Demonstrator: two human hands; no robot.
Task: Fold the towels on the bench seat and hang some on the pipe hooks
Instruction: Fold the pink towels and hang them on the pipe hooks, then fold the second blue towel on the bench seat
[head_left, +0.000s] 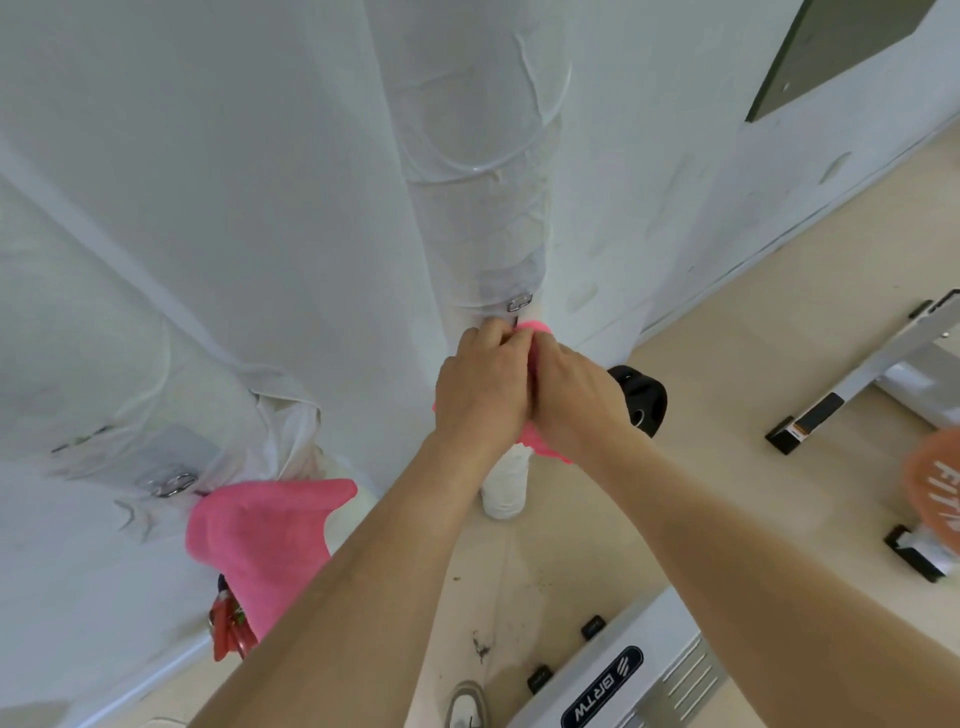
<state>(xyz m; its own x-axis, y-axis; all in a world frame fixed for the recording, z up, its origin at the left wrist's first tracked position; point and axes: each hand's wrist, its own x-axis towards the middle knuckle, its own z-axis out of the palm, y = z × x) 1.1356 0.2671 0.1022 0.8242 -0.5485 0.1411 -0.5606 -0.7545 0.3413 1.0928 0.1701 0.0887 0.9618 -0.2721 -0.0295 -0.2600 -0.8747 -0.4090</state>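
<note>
Single head-worn, wide-angle view, looking forward and steeply down along both forearms toward a white wrapped pipe (498, 249), the landmark at frame centre. The camera stands close to the pipe: both hands reach it with arms extended, and the pipe runs from the top edge down to its foot on the floor (727, 364). Left of the pipe the white wall (182, 182) fills the frame; right of the pipe the floor recedes toward a metal frame (872, 374). Below the pipe, nearest the camera, a shoe (467, 704) marks the wearer's standing point. Straight lines bow outward near the edges. No second view is given.
</note>
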